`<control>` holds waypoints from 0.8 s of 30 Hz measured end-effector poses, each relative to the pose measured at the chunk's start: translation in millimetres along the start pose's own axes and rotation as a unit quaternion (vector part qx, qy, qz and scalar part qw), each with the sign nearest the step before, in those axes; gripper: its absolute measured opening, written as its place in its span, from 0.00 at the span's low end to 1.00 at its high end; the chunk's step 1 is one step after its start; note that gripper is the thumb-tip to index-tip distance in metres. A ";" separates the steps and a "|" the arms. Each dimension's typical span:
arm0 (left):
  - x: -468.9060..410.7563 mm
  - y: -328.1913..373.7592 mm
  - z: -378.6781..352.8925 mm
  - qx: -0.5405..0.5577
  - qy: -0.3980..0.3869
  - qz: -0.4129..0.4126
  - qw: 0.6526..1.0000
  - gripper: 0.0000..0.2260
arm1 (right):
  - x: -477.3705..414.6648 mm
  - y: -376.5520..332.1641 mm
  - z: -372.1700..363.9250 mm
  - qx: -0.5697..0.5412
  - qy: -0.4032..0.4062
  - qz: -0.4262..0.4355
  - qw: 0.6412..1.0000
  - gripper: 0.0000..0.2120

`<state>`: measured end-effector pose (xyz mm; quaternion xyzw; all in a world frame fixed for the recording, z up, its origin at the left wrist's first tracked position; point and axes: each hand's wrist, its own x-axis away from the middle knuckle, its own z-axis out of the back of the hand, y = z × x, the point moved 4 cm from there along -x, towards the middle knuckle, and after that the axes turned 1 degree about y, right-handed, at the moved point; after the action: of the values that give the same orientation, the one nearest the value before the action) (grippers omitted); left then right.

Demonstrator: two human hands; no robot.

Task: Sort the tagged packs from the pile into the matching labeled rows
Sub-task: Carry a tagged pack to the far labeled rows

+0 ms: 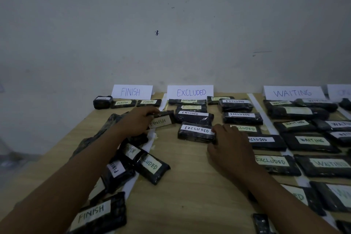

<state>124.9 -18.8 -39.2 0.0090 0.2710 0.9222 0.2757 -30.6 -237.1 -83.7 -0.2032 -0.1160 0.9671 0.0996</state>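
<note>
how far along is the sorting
Well along: the EXCLUDED row and WAITING row hold many packs; the FINISH row only three. In hand: left hand grips a FINISH pack, right hand holds an EXCLUDED pack. Left: the pile near the left arm, mixed FINISH and EXCLUDED tags.

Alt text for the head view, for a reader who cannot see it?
The left hand grips a FINISH pack and the right hand holds the end of an EXCLUDED pack at a wooden table. More dark tagged packs lie in rows below the FINISH sign, EXCLUDED sign and WAITING sign by the wall.
</note>
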 end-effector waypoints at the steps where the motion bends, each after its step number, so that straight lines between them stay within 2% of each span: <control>1: 2.8 1.4 2.6 0.032 0.021 0.003 0.999 0.13 | -1.1 -0.7 2.1 0.003 0.005 0.003 1.000 0.17; 5: 17.9 16.8 0.6 0.091 0.048 -0.017 0.995 0.12 | -6.5 -5.5 22.1 -0.011 0.029 0.024 0.999 0.14; 9: 36.1 38.7 -13.9 0.114 0.024 -0.049 0.992 0.11 | -2.2 2.7 35.3 -0.026 -0.046 0.038 0.998 0.17; 14: 55.9 56.1 -44.8 0.152 -0.036 -0.059 0.986 0.07 | 17.5 38.7 32.1 0.075 -0.099 0.027 0.992 0.25; 17: 59.9 60.5 -61.8 0.163 -0.070 -0.059 0.982 0.06 | 26.5 50.4 20.7 0.088 -0.147 0.026 0.985 0.27; 24: 61.9 61.0 -75.4 0.200 -0.126 -0.032 0.971 0.11 | 28.4 55.1 21.1 0.019 -0.124 0.013 0.992 0.24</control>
<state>29.1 -67.2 -80.9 0.1715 0.4131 0.8315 0.3295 -72.9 -286.8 -90.0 -0.0809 -0.1063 0.9882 0.0755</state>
